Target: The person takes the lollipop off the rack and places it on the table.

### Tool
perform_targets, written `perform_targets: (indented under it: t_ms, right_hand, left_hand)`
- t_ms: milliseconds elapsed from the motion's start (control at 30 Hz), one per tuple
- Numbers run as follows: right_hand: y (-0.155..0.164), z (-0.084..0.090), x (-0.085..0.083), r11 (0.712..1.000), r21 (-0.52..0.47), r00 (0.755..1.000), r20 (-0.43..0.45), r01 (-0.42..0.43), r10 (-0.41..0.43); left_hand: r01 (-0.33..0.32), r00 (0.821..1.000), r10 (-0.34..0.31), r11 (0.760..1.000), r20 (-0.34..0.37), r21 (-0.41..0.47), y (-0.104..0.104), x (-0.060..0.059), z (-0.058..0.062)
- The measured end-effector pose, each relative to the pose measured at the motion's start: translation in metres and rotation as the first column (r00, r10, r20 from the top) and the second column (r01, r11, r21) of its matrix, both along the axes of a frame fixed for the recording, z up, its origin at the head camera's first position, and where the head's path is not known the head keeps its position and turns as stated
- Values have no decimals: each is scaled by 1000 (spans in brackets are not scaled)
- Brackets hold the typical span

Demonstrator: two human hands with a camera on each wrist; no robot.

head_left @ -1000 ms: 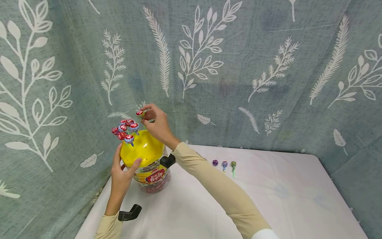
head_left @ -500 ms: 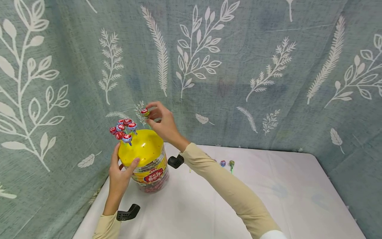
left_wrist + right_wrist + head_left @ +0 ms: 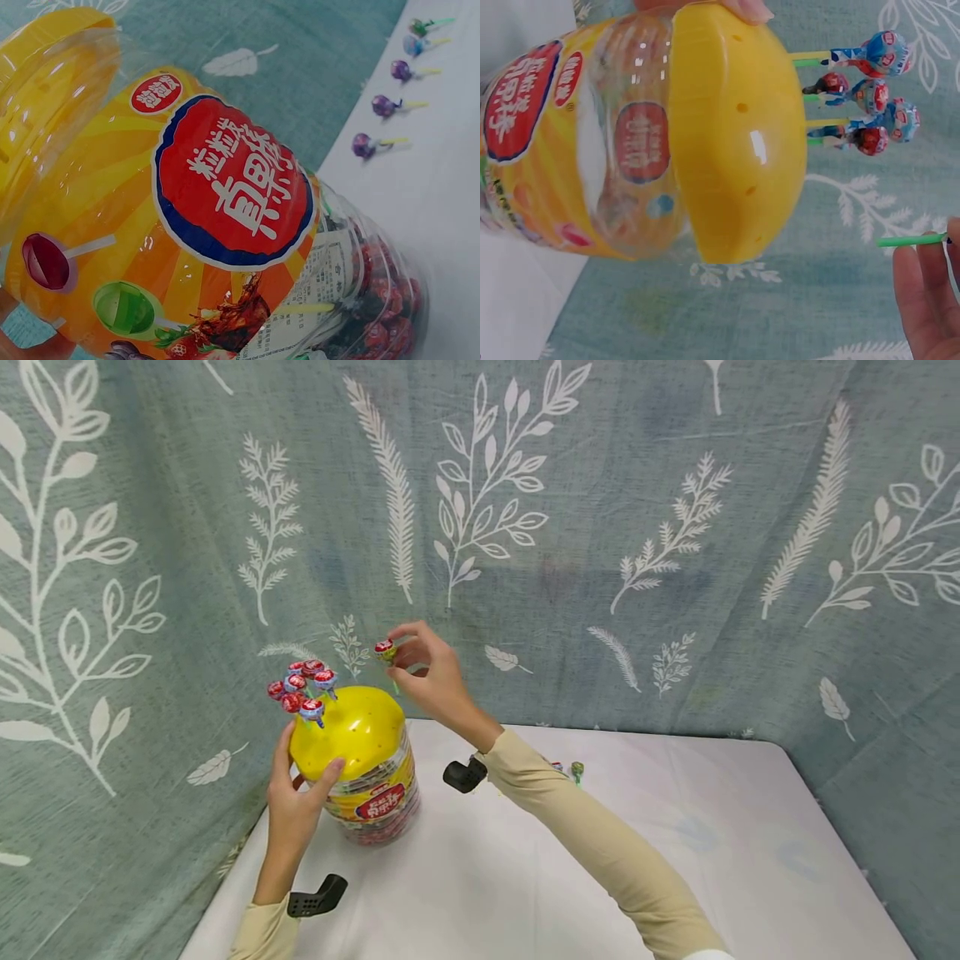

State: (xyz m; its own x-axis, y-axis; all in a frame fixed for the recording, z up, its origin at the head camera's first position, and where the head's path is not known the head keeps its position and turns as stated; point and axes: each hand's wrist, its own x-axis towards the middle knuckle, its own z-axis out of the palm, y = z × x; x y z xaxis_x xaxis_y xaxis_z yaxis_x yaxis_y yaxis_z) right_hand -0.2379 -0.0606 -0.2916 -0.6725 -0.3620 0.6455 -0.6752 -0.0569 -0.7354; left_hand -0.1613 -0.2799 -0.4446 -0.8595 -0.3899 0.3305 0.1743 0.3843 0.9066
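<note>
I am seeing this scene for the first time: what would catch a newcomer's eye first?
The big candy jar with its bright yellow domed lid stands at the table's left rear, gripped by the left hand. A cluster of lollipops stands on the lid. Just right of it, the right hand pinches one more lollipop above the jar.

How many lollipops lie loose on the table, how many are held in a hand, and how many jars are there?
Lollipops lying on the table: 5
Held lollipop, pinched by the right hand: 1
Jar, gripped by the left hand: 1
Total: 7
The cluster of lollipops stuck in the jar's yellow lid overlaps too much to count.
</note>
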Motion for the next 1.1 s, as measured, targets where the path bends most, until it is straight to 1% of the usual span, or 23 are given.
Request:
perform_targets:
  t_ms: [133, 333, 700, 800, 900, 1033, 1100]
  right_hand:
    - [10, -3, 2, 1000, 0, 1000, 9, 0, 0]
    - [24, -6, 5, 1000, -20, 1000, 2, 8, -8]
    - [47, -15, 9, 1000, -21, 1000, 28, 6, -5]
    - [54, -19, 10, 1000, -19, 999, 41, 5, -4]
    - [60, -24, 10, 1000, -15, 998, 60, 8, -8]
    - [70, -31, 11, 1000, -10, 997, 80, 15, -14]
    - [75, -35, 11, 1000, -7, 996, 89, 19, -18]
  left_hand:
    - [-4, 1000, 4, 1000, -1, 4, 3, 1, 2]
    - [-1, 1000, 1, 1000, -23, -4, 5, 2, 3]
    - [-7, 999, 7, 1000, -31, -12, 3, 1, 2]
    - [-5, 1000, 5, 1000, -23, -10, 3, 1, 2]
    - [-2, 1000, 2, 1000, -14, -8, 5, 3, 5]
    - [3, 1000, -3, 1000, -11, -4, 11, 7, 14]
    - [2, 1000, -2, 1000, -6, -3, 13, 8, 16]
